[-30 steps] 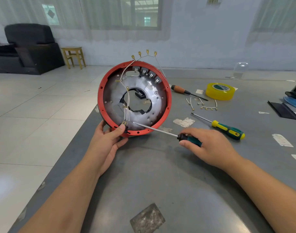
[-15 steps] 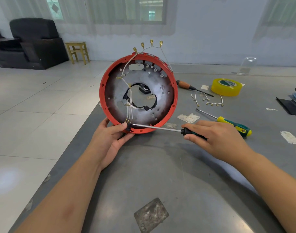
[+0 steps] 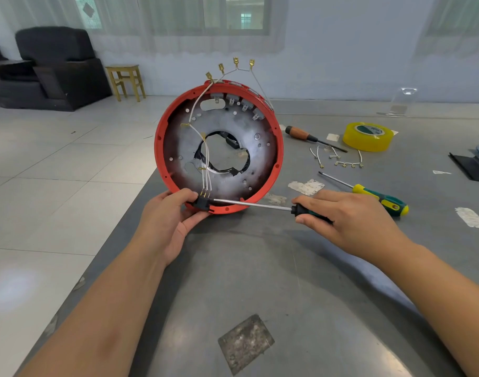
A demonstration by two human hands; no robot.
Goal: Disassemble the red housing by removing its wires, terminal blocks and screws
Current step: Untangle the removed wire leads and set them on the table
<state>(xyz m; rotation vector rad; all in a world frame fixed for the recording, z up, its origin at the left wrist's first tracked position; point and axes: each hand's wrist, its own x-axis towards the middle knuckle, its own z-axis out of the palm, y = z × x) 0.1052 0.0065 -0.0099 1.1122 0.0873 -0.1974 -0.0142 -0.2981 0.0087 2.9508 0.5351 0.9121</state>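
Room: white floor tiles (image 3: 56,170), a black armchair (image 3: 53,66) and a small yellow stool (image 3: 126,80) by the far wall, under a curtained window (image 3: 205,20).
Table: grey table (image 3: 260,268) with a scuffed square patch (image 3: 245,342) near the front edge.
Red housing: a round red housing (image 3: 219,148) stands on its rim near the table's left edge, its open face turned to the camera. Inside is a silver plate with a big hole in the middle.
Wires: thin white wires (image 3: 205,159) run down the inside to a small black terminal block (image 3: 203,204) at the bottom rim. More wires with gold ends (image 3: 235,62) stick up above the top rim.
Left hand: the left hand (image 3: 170,221) cups the bottom of the housing, thumb curled over the rim and touching the block.
Right hand: the right hand (image 3: 350,221) has its fingers wrapped round the handle of a screwdriver (image 3: 254,204). The metal shaft lies nearly flat and its tip is at the block.
Other tools: a yellow and green screwdriver (image 3: 380,198) lies just behind the right hand. A brown-handled screwdriver (image 3: 301,133) lies farther back.
Loose bits: short loose wires (image 3: 339,159) lie near a yellow tape roll (image 3: 367,136).
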